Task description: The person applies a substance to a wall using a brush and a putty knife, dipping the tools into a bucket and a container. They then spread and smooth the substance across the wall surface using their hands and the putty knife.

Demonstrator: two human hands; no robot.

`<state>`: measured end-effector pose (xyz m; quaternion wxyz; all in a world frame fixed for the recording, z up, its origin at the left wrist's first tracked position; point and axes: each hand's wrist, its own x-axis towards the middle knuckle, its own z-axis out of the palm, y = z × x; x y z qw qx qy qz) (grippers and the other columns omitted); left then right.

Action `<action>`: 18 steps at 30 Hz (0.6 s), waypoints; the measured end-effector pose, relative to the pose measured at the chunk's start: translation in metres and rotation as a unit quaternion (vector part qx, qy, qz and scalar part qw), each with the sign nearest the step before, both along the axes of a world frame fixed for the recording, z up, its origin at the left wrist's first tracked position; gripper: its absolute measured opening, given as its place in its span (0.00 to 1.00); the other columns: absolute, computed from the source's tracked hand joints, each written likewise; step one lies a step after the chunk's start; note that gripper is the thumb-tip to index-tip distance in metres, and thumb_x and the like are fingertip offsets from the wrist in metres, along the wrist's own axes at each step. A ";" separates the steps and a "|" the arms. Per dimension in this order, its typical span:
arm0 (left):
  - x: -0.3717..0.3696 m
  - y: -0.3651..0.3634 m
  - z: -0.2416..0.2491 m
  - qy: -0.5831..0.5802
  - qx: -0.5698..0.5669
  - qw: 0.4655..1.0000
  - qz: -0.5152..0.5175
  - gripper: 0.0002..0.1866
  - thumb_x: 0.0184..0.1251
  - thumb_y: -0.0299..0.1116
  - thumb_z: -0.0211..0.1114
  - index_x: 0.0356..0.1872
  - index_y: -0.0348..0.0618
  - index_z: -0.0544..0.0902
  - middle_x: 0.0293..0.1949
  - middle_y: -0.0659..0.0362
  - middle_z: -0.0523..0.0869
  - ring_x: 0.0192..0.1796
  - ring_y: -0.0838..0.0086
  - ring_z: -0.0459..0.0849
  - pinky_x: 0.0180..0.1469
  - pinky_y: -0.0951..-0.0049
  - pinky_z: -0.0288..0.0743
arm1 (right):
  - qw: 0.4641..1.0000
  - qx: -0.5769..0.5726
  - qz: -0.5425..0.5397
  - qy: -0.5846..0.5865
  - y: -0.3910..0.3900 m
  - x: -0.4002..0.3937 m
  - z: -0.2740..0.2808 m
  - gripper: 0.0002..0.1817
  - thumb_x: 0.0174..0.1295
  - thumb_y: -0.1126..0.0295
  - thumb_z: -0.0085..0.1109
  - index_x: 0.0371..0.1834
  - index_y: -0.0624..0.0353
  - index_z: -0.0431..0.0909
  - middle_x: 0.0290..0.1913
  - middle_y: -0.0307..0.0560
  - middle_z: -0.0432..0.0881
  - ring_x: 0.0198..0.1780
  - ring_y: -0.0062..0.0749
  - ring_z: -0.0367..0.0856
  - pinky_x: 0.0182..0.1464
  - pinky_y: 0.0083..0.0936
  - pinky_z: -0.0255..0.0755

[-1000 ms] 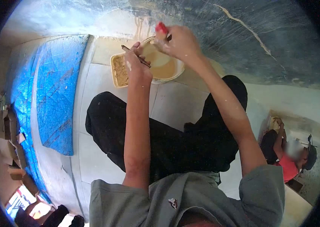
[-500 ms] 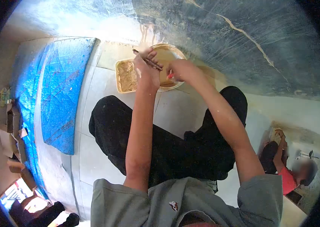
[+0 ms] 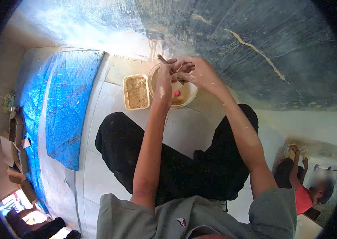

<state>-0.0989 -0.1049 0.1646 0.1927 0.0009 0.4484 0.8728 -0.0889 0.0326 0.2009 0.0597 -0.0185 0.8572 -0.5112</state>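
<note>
My left hand (image 3: 164, 79) is closed around a thin dark stick-like tool (image 3: 161, 59), whose exact kind I cannot make out. The fingers of my right hand (image 3: 200, 73) are bent and pressed to the tool's lower part, beside the left fingers. Both hands are above a round basin (image 3: 194, 95) of brownish, watery liquid. A small red object (image 3: 176, 93) is in the basin, below the hands. To the left of the basin stands a rectangular tub (image 3: 125, 93) with tan, clay-like paste in it.
A dark, smeared wall (image 3: 256, 67) with a pale crack rises beyond the basin. Blue sheeting (image 3: 67, 107) lies to the left on the tiled floor (image 3: 104, 97). Cardboard boxes (image 3: 11, 145) are at far left. Another person in a red top (image 3: 303, 199) sits at the right.
My right hand has let go of the red object, now in the basin, and has come up to the tool beside my left hand. The left hand has shifted slightly right with the tool.
</note>
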 end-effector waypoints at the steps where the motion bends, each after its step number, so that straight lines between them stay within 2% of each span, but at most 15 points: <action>1: 0.002 0.000 0.000 0.031 -0.073 0.997 0.003 0.21 0.68 0.36 0.44 0.55 0.29 0.68 0.48 0.50 0.77 0.49 0.67 0.77 0.50 0.69 0.71 | 1.000 -0.014 -0.015 -0.012 0.003 0.000 -0.003 0.15 0.47 0.66 0.71 0.35 0.62 0.80 0.29 0.46 0.83 0.31 0.26 0.81 0.35 0.23 0.73; 2: 0.003 0.000 0.001 0.062 -0.145 0.987 0.006 0.20 0.69 0.36 0.47 0.55 0.30 0.68 0.47 0.51 0.77 0.48 0.69 0.78 0.48 0.71 0.72 | 1.000 -0.014 -0.015 -0.011 0.006 -0.001 -0.005 0.15 0.47 0.66 0.71 0.35 0.62 0.80 0.29 0.46 0.83 0.31 0.26 0.81 0.35 0.23 0.73; 3: 0.003 0.002 0.001 0.003 -0.059 0.998 0.029 0.17 0.68 0.33 0.54 0.51 0.30 0.72 0.43 0.54 0.79 0.43 0.73 0.80 0.46 0.75 0.73 | 0.999 -0.016 -0.032 -0.001 0.010 -0.002 -0.006 0.13 0.48 0.67 0.70 0.34 0.62 0.80 0.28 0.46 0.83 0.30 0.25 0.80 0.35 0.23 0.73; 4: 0.002 0.002 0.002 0.004 -0.059 0.998 0.028 0.17 0.68 0.33 0.54 0.51 0.30 0.72 0.43 0.54 0.79 0.43 0.73 0.80 0.46 0.75 0.73 | 0.999 -0.019 -0.049 0.009 0.013 -0.002 -0.007 0.12 0.49 0.68 0.69 0.34 0.63 0.80 0.28 0.46 0.83 0.30 0.25 0.80 0.35 0.23 0.73; 6: -0.001 0.001 0.003 0.047 -0.088 0.995 0.023 0.13 0.64 0.32 0.61 0.43 0.30 0.77 0.33 0.58 0.82 0.33 0.78 0.78 0.39 0.77 0.73 | 0.998 -0.022 -0.055 0.005 0.013 -0.001 -0.004 0.11 0.49 0.69 0.68 0.34 0.63 0.80 0.28 0.46 0.83 0.30 0.24 0.80 0.35 0.22 0.73; 9: 0.002 0.000 0.009 0.029 -0.073 0.995 0.060 0.11 0.62 0.29 0.64 0.38 0.28 0.80 0.29 0.58 0.83 0.31 0.78 0.79 0.38 0.79 0.74 | 0.997 -0.041 -0.064 -0.007 0.013 -0.002 0.002 0.11 0.50 0.70 0.67 0.34 0.64 0.80 0.28 0.45 0.83 0.30 0.24 0.80 0.35 0.22 0.73; 14: 0.004 -0.004 0.015 0.037 -0.096 0.992 0.070 0.13 0.61 0.28 0.63 0.41 0.27 0.80 0.31 0.55 0.84 0.32 0.78 0.80 0.38 0.79 0.74 | 0.993 -0.090 -0.080 0.006 0.008 0.001 0.007 0.10 0.51 0.72 0.65 0.36 0.62 0.78 0.26 0.45 0.83 0.29 0.24 0.80 0.34 0.22 0.72; 16: 0.004 -0.005 0.015 0.028 -0.109 0.991 0.074 0.13 0.61 0.28 0.63 0.41 0.26 0.80 0.31 0.55 0.84 0.31 0.78 0.80 0.37 0.80 0.74 | 0.994 0.031 -0.098 0.023 0.002 0.004 0.016 0.11 0.50 0.75 0.63 0.38 0.57 0.76 0.25 0.49 0.82 0.27 0.30 0.80 0.31 0.26 0.71; 17: 0.005 -0.004 0.015 0.025 -0.119 0.989 0.080 0.13 0.60 0.28 0.63 0.41 0.27 0.80 0.31 0.55 0.84 0.31 0.78 0.80 0.36 0.80 0.74 | 0.995 0.031 -0.097 0.023 0.000 0.005 0.016 0.11 0.50 0.75 0.63 0.38 0.57 0.76 0.25 0.49 0.82 0.27 0.30 0.80 0.31 0.26 0.71; 18: 0.005 -0.004 0.015 0.023 -0.129 0.988 0.085 0.13 0.60 0.28 0.63 0.41 0.27 0.80 0.31 0.56 0.84 0.30 0.78 0.80 0.36 0.80 0.74 | 0.994 0.063 -0.086 0.030 -0.003 0.005 0.016 0.12 0.49 0.76 0.61 0.38 0.56 0.75 0.25 0.52 0.81 0.26 0.34 0.79 0.30 0.28 0.71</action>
